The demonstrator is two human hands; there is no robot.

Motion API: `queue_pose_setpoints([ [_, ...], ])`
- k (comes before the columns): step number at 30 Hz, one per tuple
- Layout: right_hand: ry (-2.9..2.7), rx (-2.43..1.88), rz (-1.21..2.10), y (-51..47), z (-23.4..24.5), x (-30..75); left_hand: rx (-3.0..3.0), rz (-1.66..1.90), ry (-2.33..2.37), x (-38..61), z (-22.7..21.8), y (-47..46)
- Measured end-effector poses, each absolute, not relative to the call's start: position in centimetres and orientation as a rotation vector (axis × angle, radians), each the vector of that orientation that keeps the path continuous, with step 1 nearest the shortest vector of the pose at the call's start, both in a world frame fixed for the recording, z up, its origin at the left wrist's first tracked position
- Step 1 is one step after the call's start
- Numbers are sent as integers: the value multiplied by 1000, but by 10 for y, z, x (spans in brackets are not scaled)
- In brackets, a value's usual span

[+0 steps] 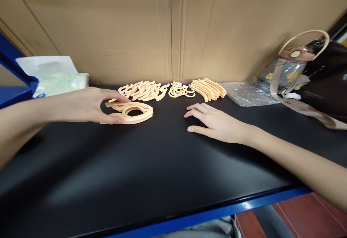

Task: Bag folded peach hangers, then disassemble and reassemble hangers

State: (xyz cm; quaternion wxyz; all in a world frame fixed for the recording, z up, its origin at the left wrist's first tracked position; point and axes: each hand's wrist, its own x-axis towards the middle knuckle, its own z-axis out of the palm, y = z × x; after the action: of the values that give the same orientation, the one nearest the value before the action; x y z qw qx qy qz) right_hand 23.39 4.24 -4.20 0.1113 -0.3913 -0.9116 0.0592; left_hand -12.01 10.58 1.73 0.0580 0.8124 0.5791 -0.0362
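Observation:
My left hand [90, 105] is closed around the left end of a stack of curved beige pieces [139, 119], thumb on the near side and fingers on the far side. The stack lies flat on the black tabletop [151, 173] and has a leaf-like outline with an opening in its middle. My right hand [214, 122] is open above the table to the right, palm down and fingers apart, holding nothing. Beyond it lie a pile of long, slightly curved beige strips [208, 89] and a small heap of hooked beige pieces [180, 90]. Further left is a pile of wavy beige pieces [148, 90].
A cardboard wall [121, 32] closes off the back. At back left stands a white-and-green soft packet [62, 82]. On the right are a clear plastic bag [246, 93], a strapped drinking bottle [291, 70] and a dark bag [328, 82]. The table's blue edge [217, 209] runs along the front.

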Motion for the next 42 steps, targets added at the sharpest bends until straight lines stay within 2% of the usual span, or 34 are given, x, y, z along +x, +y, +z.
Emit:
queue_pose_setpoints([
  [42,-2652,-1095,173,42,-42,235,2553,-102,1489,-132,10,106],
])
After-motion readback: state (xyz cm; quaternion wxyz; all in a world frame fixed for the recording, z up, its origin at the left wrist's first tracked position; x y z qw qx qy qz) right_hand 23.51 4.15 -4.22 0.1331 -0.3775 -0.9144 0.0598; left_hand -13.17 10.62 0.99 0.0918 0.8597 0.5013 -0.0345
